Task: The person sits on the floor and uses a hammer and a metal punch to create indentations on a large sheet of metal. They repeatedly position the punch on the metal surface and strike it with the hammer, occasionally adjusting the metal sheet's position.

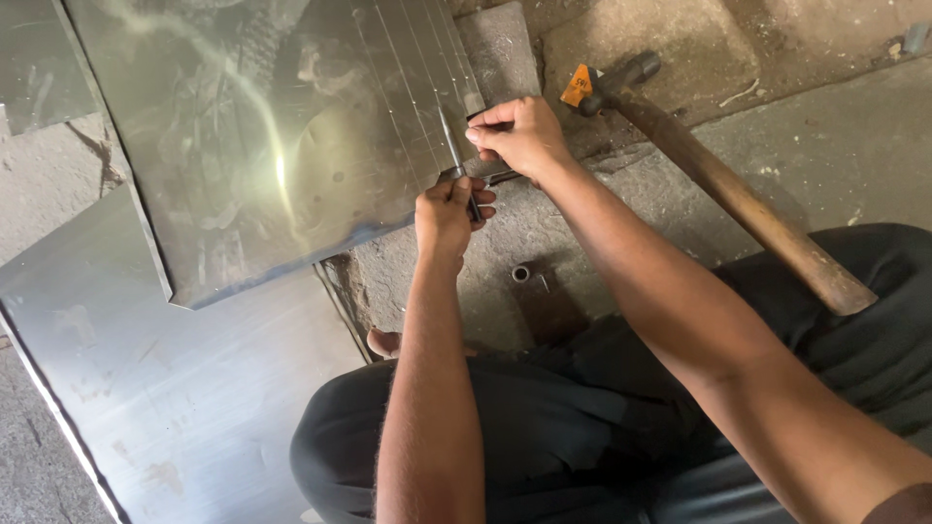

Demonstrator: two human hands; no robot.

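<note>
Nearest the camera, dark trousers are seen, w/ both forearms reaching away over the lap. The left hand is closed round a scriber: a thin grey metal rod w/ a pointed tip, held nearly upright, tip resting on the sheet near its right edge. The right hand is pinched narrow on a small dark piece at that same edge; what the piece is can't be told. The two hands are just beside each other, not touching.

The sheet is shiny and reflective, w/ several parallel lines scribed along its right side. Its lower edge is raised over a duller plate lying flat on the floor. A short bit of tube is seen on the floor betw. the arms. Open floor is left to the right of the hands, as far as a hammer w/ a wooden handle, lying well apart from the right hand, head pointing away.

The sheet's top and left are cut off by the frame; reflections blur its surface. The scriber's lower end is hidden in the left fist.
</note>
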